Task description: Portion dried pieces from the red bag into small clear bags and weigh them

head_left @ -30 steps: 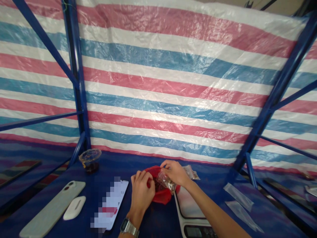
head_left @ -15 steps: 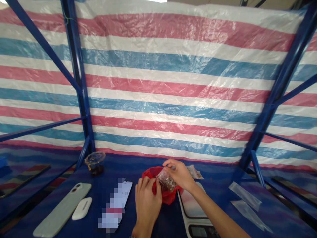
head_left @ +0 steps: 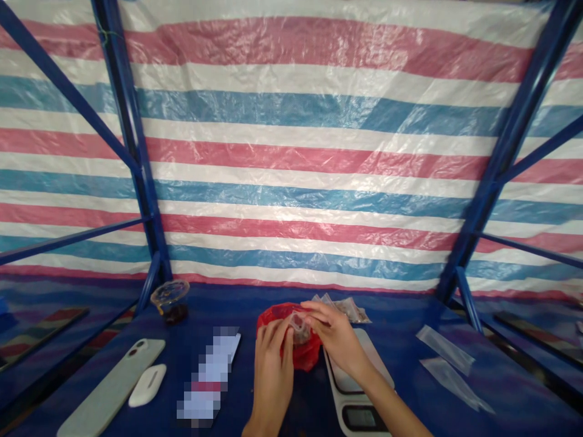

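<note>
Around the work, a lidded clear cup (head_left: 169, 301) with something dark inside stands at the back left, with a pale green phone (head_left: 112, 391), a white case (head_left: 148, 385) touching or just beside it, and a lit phone (head_left: 208, 382) nearer the middle. To the right, a scale (head_left: 362, 367) lies partly under the right forearm; small filled packets (head_left: 353, 310) rest behind the right hand (head_left: 339, 341), and two flat clear bags (head_left: 445, 350) lie farther right. The left hand (head_left: 274, 367) hides part of a red bag (head_left: 273, 313). Over that red bag's opening is a small clear pouch (head_left: 299, 328) with contents too small to name; the right hand pinches its upper edge, while the left hand's fingers curl at its left side, though I cannot tell whether they grip it. The tabletop (head_left: 407, 364) is blue, with blue metal posts (head_left: 132, 142) and a red, white and blue striped sheet (head_left: 310, 194) behind. A second ago the left hand was at the red bag's rim, apart from the pouch; now both hands meet at the pouch, and more of the packets shows.
</note>
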A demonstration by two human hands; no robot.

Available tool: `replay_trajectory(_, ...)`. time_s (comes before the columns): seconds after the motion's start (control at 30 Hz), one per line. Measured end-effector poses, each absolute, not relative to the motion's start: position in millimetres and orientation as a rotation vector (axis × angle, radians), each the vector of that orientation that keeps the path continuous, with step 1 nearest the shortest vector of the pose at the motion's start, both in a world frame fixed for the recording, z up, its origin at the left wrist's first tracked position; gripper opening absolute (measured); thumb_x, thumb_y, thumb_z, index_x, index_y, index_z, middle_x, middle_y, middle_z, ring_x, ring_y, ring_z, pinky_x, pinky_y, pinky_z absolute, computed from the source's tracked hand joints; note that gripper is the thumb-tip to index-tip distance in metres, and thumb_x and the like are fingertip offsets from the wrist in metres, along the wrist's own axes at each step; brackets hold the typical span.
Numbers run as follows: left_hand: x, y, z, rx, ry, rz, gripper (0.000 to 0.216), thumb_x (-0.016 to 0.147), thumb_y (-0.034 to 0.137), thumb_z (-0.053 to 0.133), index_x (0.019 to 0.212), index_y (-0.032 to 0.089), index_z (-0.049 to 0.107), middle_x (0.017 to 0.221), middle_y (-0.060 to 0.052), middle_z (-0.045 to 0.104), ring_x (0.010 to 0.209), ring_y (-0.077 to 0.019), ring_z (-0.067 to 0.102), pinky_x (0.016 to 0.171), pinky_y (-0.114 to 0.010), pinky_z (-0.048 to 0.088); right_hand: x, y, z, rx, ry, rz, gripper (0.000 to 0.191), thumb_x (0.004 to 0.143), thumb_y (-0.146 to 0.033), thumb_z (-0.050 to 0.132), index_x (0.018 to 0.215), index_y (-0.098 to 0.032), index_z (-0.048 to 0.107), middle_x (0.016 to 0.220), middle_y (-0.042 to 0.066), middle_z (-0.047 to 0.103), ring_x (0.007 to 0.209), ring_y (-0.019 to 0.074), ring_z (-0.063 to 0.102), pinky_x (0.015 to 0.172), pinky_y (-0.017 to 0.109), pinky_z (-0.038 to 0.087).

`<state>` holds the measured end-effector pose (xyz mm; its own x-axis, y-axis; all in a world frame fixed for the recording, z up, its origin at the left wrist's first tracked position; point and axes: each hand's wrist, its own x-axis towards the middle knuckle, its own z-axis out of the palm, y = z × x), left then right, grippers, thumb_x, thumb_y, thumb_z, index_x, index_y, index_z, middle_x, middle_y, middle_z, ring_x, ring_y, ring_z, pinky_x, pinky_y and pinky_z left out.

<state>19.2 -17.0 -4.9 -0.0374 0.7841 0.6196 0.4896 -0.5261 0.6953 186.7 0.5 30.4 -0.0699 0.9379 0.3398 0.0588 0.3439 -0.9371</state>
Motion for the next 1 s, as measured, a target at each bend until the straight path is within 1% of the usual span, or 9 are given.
replay_trajectory(0.1, 23, -21, -3, 1.823, 1.270, 1.646, 0.030, 0.101, 0.043, 0.052, 0.107, 0.024, 0.075, 0.111, -0.009, 0.076, 0.107, -0.0271, 0.068, 0.097, -0.043, 0.055, 191, -6, 31, -0.950, -1.424, 0.981, 0.047, 0.084, -0.057, 0.077, 0.119, -0.024, 0.072, 0.104, 0.009, 0.080, 0.098, 0.0270, 0.075, 0.088, 0.040, 0.059)
replay_trajectory(0.2, 26, -23, 1, 1.690, 1.221, 1.651, 0.035, 0.099, 0.051, 0.055, 0.099, 0.022, 0.076, 0.102, -0.009, 0.078, 0.097, -0.0262, 0.072, 0.089, -0.039, 0.058, 195, -12, 31, -0.964, -1.399, 0.947, 0.045, 0.081, -0.054, 0.081, 0.114, -0.024, 0.072, 0.095, 0.006, 0.078, 0.089, 0.0236, 0.073, 0.080, 0.035, 0.059)
replay_trajectory(0.27, 29, -24, 2, 1.625, 1.196, 1.615, 0.037, 0.097, 0.053, 0.058, 0.098, 0.021, 0.076, 0.099, -0.008, 0.079, 0.091, -0.0252, 0.074, 0.084, -0.036, 0.059, 198, -16, 30, -0.962, -1.383, 0.934, 0.043, 0.082, -0.051, 0.081, 0.114, -0.025, 0.071, 0.091, 0.004, 0.076, 0.087, 0.0222, 0.072, 0.080, 0.034, 0.057)
replay_trajectory(0.4, 34, -28, 5, 1.542, 1.143, 1.569, 0.038, 0.096, 0.054, 0.059, 0.100, 0.020, 0.075, 0.096, -0.008, 0.080, 0.083, -0.0233, 0.075, 0.078, -0.033, 0.060, 201, -23, 28, -0.940, -1.394, 0.913, 0.040, 0.085, -0.048, 0.078, 0.117, -0.026, 0.069, 0.093, 0.003, 0.073, 0.091, 0.0220, 0.070, 0.086, 0.035, 0.055)
replay_trajectory(0.5, 37, -31, 8, 1.567, 1.100, 1.558, 0.037, 0.096, 0.053, 0.060, 0.099, 0.019, 0.075, 0.095, -0.008, 0.079, 0.085, -0.0231, 0.074, 0.079, -0.032, 0.060, 204, -30, 31, -0.985, -1.426, 0.817, 0.031, 0.086, -0.044, 0.075, 0.111, -0.026, 0.069, 0.088, 0.002, 0.070, 0.085, 0.0211, 0.067, 0.083, 0.034, 0.055)
replay_trajectory(0.63, 43, -35, 9, 1.627, 1.033, 1.511, 0.035, 0.097, 0.051, 0.059, 0.099, 0.019, 0.073, 0.096, -0.007, 0.078, 0.086, -0.0217, 0.072, 0.081, -0.031, 0.059, 208, -39, 36, -1.036, -1.407, 0.721, 0.026, 0.086, -0.042, 0.074, 0.104, -0.025, 0.068, 0.087, 0.001, 0.065, 0.087, 0.0215, 0.066, 0.081, 0.032, 0.053)
replay_trajectory(0.7, 45, -37, 10, 1.625, 1.027, 1.492, 0.035, 0.097, 0.051, 0.058, 0.098, 0.019, 0.072, 0.094, -0.007, 0.077, 0.085, -0.0210, 0.071, 0.080, -0.030, 0.058, 209, -42, 37, -1.026, -1.407, 0.740, 0.029, 0.086, -0.044, 0.073, 0.106, -0.025, 0.066, 0.088, 0.001, 0.064, 0.089, 0.0216, 0.066, 0.082, 0.032, 0.053)
replay_trajectory(0.83, 49, -41, 11, 1.596, 1.014, 1.447, 0.036, 0.097, 0.052, 0.058, 0.097, 0.018, 0.071, 0.087, -0.005, 0.075, 0.079, -0.0195, 0.069, 0.075, -0.028, 0.056, 211, -47, 34, -0.985, -1.358, 0.832, 0.041, 0.087, -0.050, 0.074, 0.119, -0.026, 0.062, 0.091, 0.001, 0.066, 0.088, 0.0209, 0.066, 0.084, 0.033, 0.054)
replay_trajectory(1.0, 52, -47, 13, 1.595, 1.000, 1.420, 0.036, 0.096, 0.052, 0.060, 0.098, 0.018, 0.072, 0.088, -0.005, 0.075, 0.079, -0.0195, 0.069, 0.075, -0.028, 0.056, 212, -53, 30, -0.998, -1.304, 0.818, 0.045, 0.083, -0.051, 0.078, 0.115, -0.026, 0.060, 0.088, 0.000, 0.066, 0.082, 0.0194, 0.064, 0.079, 0.031, 0.054)
